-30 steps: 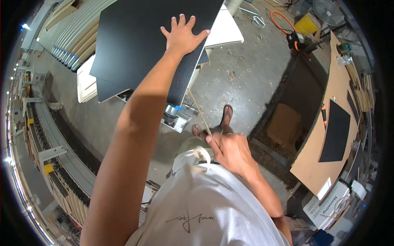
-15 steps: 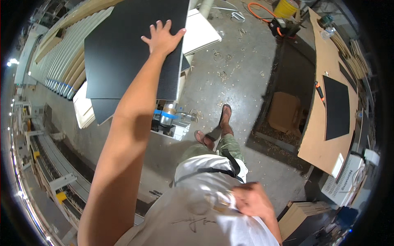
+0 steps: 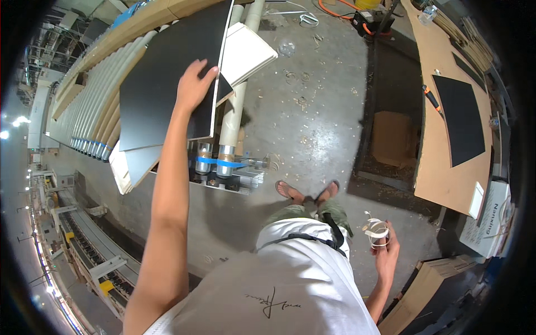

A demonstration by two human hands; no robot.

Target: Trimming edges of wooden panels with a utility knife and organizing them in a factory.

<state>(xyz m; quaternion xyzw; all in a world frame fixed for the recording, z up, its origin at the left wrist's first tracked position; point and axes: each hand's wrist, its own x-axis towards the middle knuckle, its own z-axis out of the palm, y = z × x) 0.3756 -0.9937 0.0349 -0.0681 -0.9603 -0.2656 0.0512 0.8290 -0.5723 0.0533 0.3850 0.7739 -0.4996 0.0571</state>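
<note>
My left hand [image 3: 194,89] lies on the top of a large black panel [image 3: 162,84], close to its pale right edge. Its fingers are stretched out, with the thumb by the edge. Beneath that panel, more panels stick out at odd angles, including a white one [image 3: 245,53]. Low on the right, my right hand [image 3: 385,251] is closed on a curled, pale thin strip [image 3: 377,231], which loops out above the fingers. Part of the fingers is hidden by the coils.
Pale rollers [image 3: 120,84] with metal ends run under the panels. At right, a brown board table [image 3: 432,178] bears a black panel [image 3: 460,120] and an orange-handled tool [image 3: 431,99]. Curled offcuts [image 3: 301,101] litter the floor. Stacked boards [image 3: 430,285] stand lower right.
My right hand has swung out from against the shirt to the right, bringing the curled strip into sight. My left hand has slid nearer along the panel, its fingers less spread.
</note>
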